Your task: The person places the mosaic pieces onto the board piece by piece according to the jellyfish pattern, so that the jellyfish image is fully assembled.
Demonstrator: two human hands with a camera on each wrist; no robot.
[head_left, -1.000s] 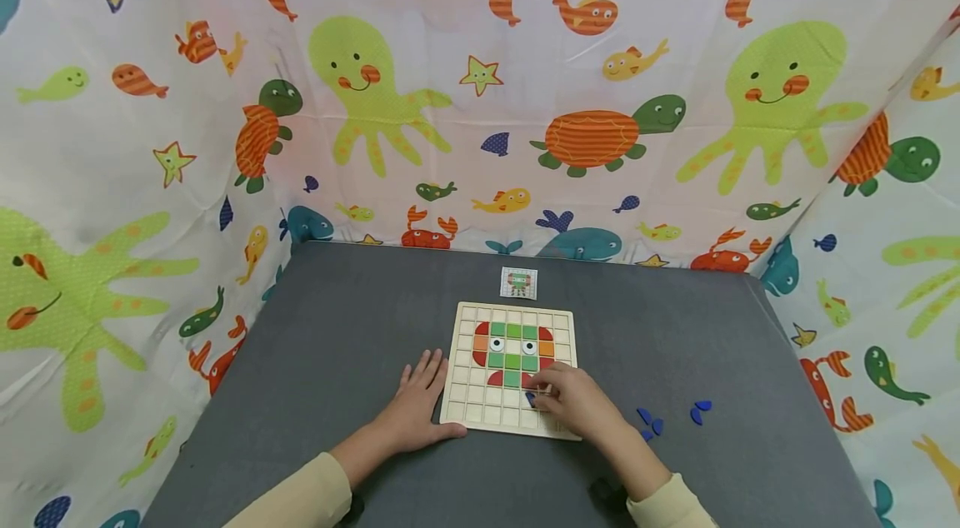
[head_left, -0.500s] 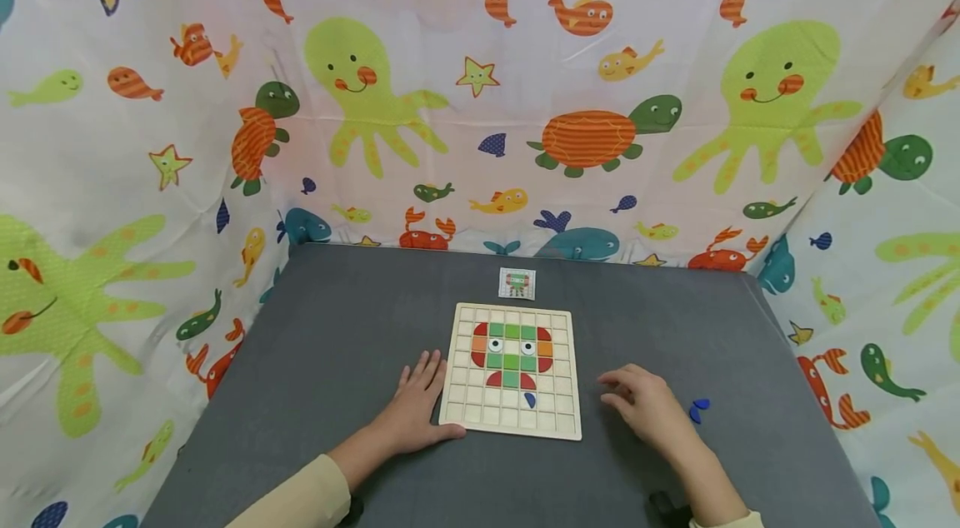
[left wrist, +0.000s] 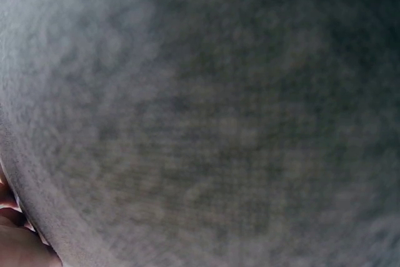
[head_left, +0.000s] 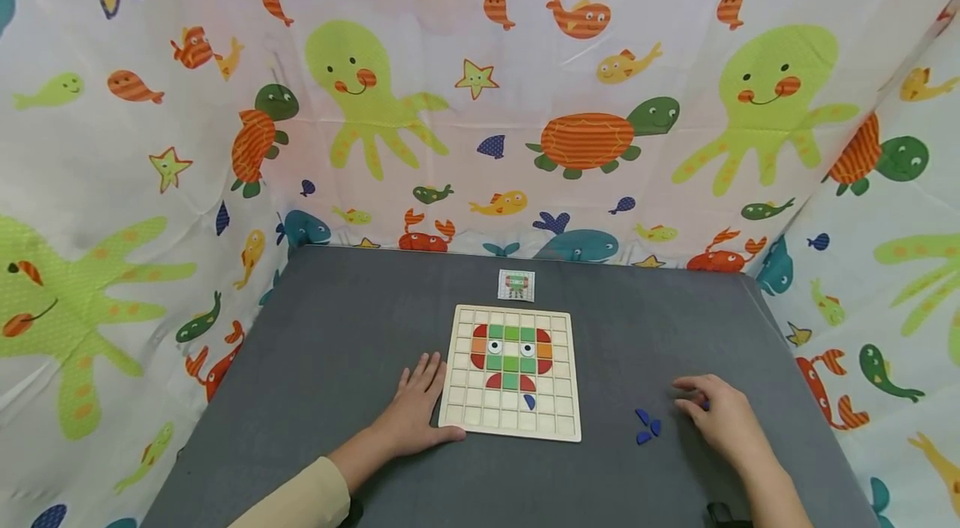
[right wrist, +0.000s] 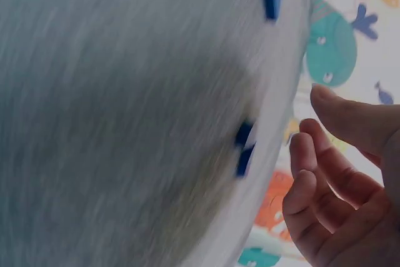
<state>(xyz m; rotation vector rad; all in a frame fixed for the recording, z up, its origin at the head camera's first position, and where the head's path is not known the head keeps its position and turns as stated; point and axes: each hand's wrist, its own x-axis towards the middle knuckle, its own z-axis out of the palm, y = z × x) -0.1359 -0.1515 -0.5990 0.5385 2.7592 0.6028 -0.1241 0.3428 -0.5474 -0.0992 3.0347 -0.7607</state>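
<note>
A pale wooden grid board point(head_left: 467, 395) lies on the grey table. Red, orange and green pieces and two eye tiles form a face on it, with one blue quarter-round piece point(head_left: 529, 401) below. My left hand point(head_left: 411, 413) lies spread along the board's left edge, thumb at the lower corner. Over on the right, my right hand point(head_left: 722, 421) hovers by a blue piece point(head_left: 705, 406), partly hidden by the fingers. The right wrist view shows that hand's thumb and fingers apart with nothing between them, and blue pieces point(right wrist: 245, 148) on the table beyond.
Several loose blue pieces point(head_left: 643, 437) lie between the board and my right hand. A small picture card point(head_left: 517, 286) with a similar face lies behind the board. A sea-animal curtain point(head_left: 465, 28) hangs around the grey table point(head_left: 360, 320). The left wrist view is mostly blurred grey.
My right hand has let go of the blue piece on the board and moved right, past the nearer loose blue pieces, to the farther ones. My left hand has stayed put.
</note>
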